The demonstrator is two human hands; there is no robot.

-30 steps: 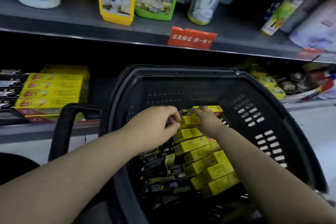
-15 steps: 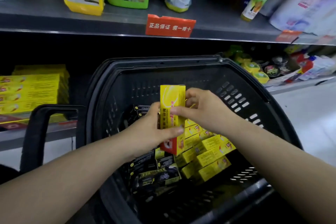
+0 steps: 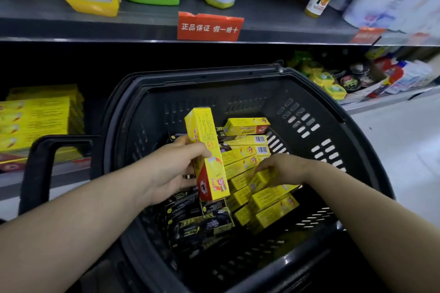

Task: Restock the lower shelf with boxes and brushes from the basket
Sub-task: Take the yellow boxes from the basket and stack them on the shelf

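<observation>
Now left hand (image 3: 166, 173) holding yellow box (image 3: 208, 152), basket (image 3: 309, 107)

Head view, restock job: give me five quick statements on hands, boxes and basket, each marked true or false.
1. The left hand holds a yellow box upright over the basket. True.
2. The right hand is up at the upper shelf. False: it is down in the basket, on another yellow box.
3. The basket holds only yellow boxes. False: black boxes lie in it too.
4. Yellow boxes are already stacked on the lower shelf at the left. True.
5. The basket lies tipped over on the floor. False: it stands upright, open side up.
</observation>
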